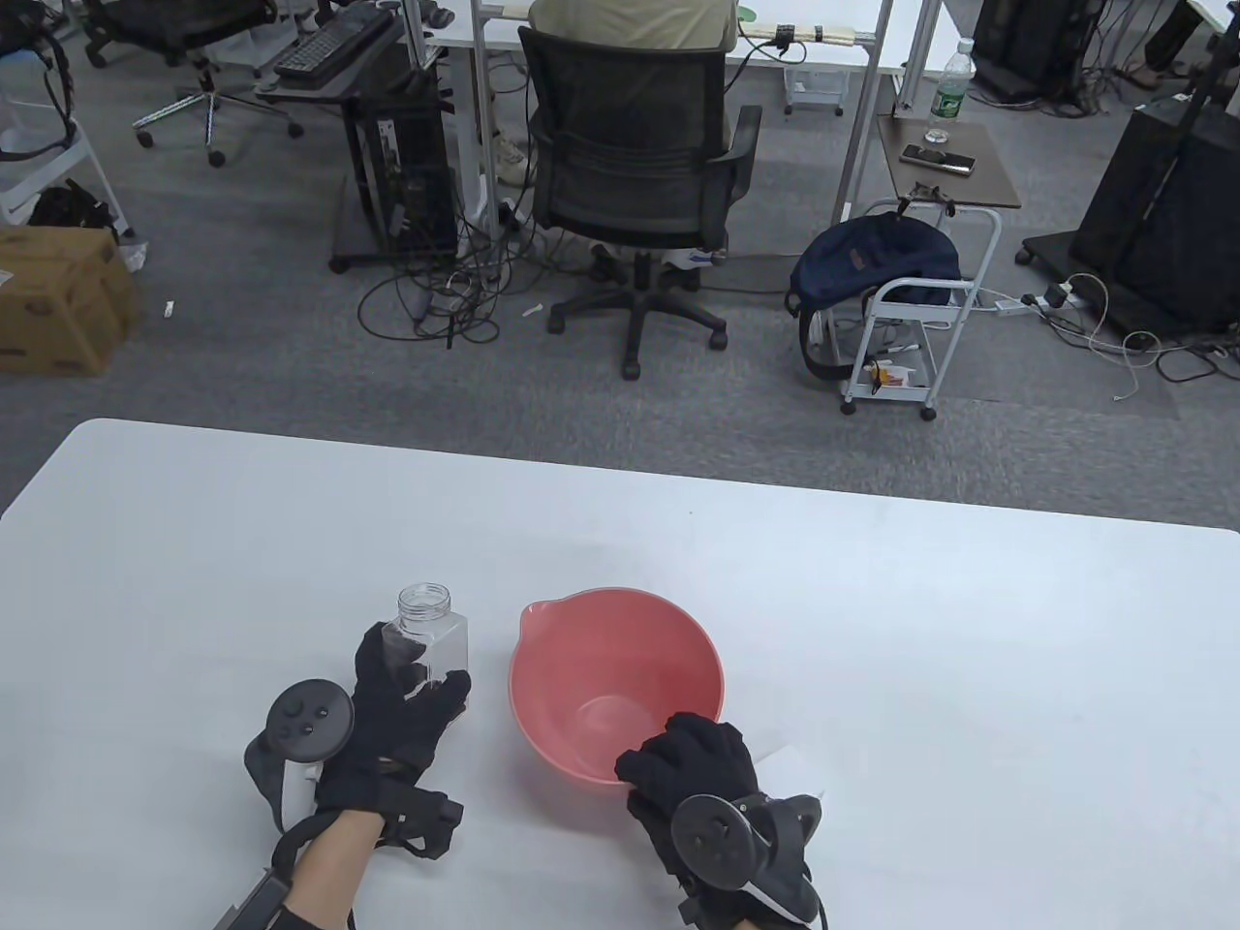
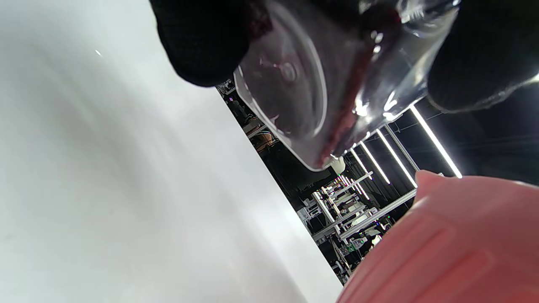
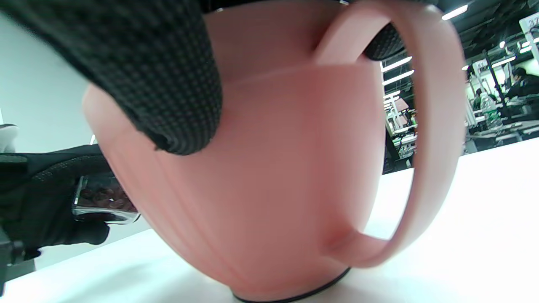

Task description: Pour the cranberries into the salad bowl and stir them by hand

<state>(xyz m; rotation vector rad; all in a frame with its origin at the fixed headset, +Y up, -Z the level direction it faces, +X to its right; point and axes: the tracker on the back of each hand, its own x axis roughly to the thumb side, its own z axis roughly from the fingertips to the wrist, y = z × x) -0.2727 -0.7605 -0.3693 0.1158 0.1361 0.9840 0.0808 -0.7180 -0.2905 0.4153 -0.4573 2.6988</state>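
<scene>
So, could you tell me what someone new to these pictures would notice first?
The pink salad bowl near the front of the white table stands out most; it looks empty, and the right hand grips its near rim by the handle. Just left of it, the left hand holds a clear, lidless jar upright, with dark red cranberries inside.

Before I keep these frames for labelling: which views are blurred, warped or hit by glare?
Table view: sharp and evenly lit, soft shadows beside the bowl. Left wrist view: tilted, the table smeared, glints on the jar, ceiling lights streaking bright behind it. Right wrist view: the bowl bulges from close-up distortion, its handle is soft, the table is washed out white.
</scene>
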